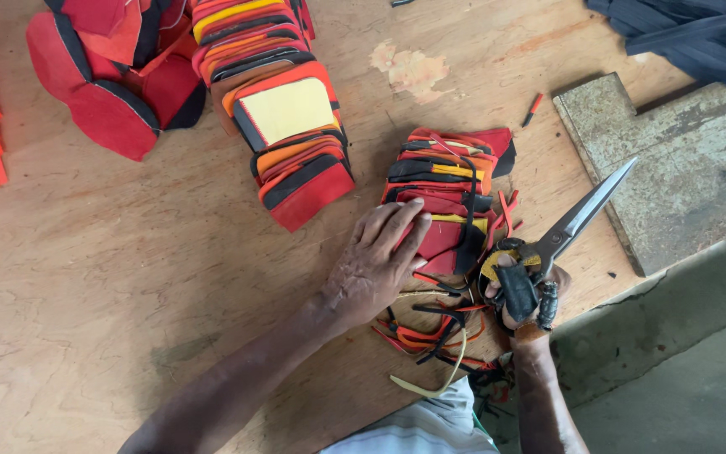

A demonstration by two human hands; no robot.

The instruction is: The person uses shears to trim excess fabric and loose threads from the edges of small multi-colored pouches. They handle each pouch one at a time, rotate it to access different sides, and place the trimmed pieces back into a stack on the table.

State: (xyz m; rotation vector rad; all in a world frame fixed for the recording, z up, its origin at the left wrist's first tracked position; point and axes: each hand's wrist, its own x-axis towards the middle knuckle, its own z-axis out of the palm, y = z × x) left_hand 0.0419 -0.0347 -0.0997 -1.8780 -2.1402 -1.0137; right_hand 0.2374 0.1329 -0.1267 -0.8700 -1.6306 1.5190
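My left hand (376, 261) lies palm down on a small stack of red, black and yellow cut material pieces (447, 189) at the middle of the wooden table (128, 277), its fingers resting on the top red piece. My right hand (524, 294) grips the black-wrapped handles of large metal scissors (577, 220). The shut blades point up and to the right, just right of the stack. Thin red, orange and black trimmings (434, 328) lie scattered between my hands near the table's front edge.
A long overlapping row of red, orange and black pieces with one yellow face (283, 109) runs from the top centre. Rounded red pieces (115, 76) pile at top left. A grey stone slab (682, 168) sits right. Dark cloth (699, 34) lies top right.
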